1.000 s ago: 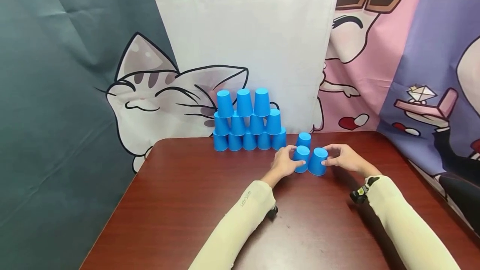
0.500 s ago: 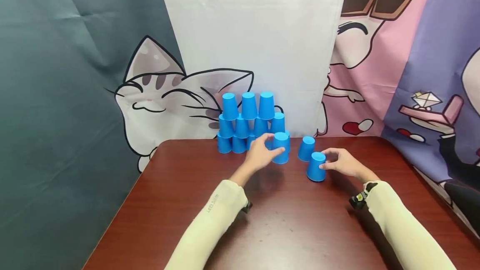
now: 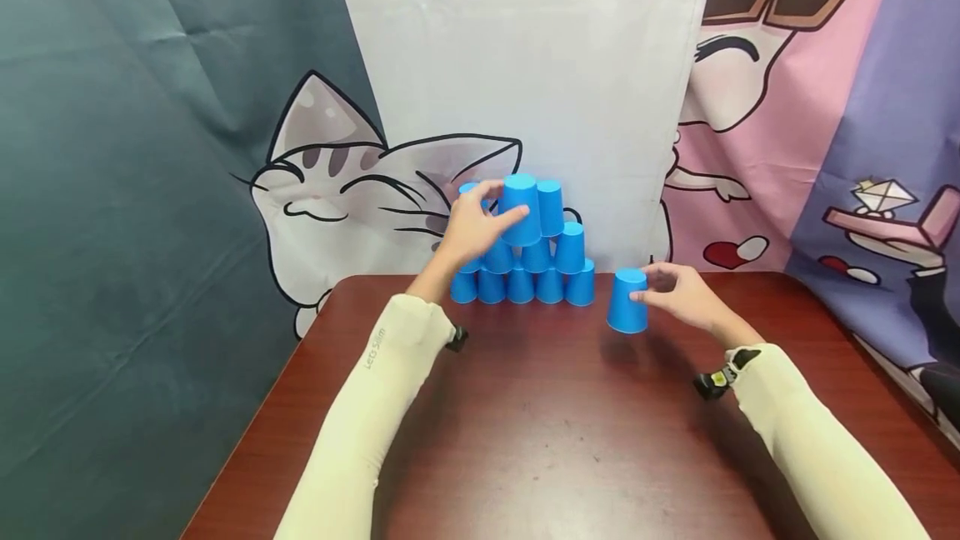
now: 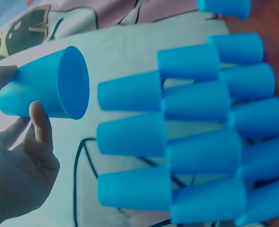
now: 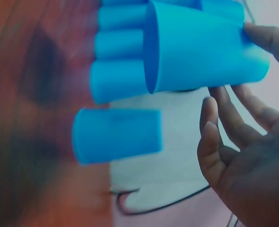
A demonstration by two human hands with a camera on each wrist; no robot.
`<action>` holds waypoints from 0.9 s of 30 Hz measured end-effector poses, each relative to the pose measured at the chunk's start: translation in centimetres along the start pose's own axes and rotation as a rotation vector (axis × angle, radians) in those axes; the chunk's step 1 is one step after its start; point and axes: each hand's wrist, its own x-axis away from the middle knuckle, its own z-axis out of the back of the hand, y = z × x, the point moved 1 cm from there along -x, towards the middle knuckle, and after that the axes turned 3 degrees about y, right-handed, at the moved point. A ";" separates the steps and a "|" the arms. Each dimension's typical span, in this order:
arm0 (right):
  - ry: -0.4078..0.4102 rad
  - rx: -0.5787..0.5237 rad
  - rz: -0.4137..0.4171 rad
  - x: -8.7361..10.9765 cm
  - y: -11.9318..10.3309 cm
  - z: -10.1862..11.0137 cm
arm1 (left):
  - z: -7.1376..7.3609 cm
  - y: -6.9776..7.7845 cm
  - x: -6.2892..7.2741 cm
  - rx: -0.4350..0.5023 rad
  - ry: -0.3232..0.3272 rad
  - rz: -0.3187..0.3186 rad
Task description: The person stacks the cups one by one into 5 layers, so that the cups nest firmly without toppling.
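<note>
In the head view my left hand (image 3: pixel 474 227) pinches an upside-down blue cup (image 3: pixel 521 211), raised in front of the top row of a cup stack (image 3: pixel 521 284). The left wrist view shows that cup (image 4: pixel 38 87) apart from the stacked cups (image 4: pixel 130 92), its mouth facing the lower rows. To the right, my right hand (image 3: pixel 682 297) holds another upside-down blue cup (image 3: pixel 627 302) between thumb and fingers, just above the table. A single cup (image 5: pixel 118 136) stands beyond it in the right wrist view; in the head view the held cup hides it.
The stack has three rows, narrowing upward, at the far edge of the brown table (image 3: pixel 525 407). A printed cloth backdrop (image 3: pixel 555 65) hangs right behind it. My left hand and its cup cover part of the upper rows in the head view.
My left hand has carried its cup left and up from beside the other loose cups to the stack's top level. My right hand has lifted its cup off the table.
</note>
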 end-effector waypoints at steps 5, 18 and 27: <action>0.014 -0.041 -0.044 -1.0 -3.6 0.1 | 1.5 0.0 -2.6 0.007 0.044 0.030; 0.138 -0.064 0.004 -5.5 -12.6 0.7 | 2.6 -2.6 -6.1 0.014 0.190 0.113; 0.228 -0.101 0.032 -10.5 -16.3 0.2 | 2.2 -3.8 -6.8 -0.028 0.194 0.149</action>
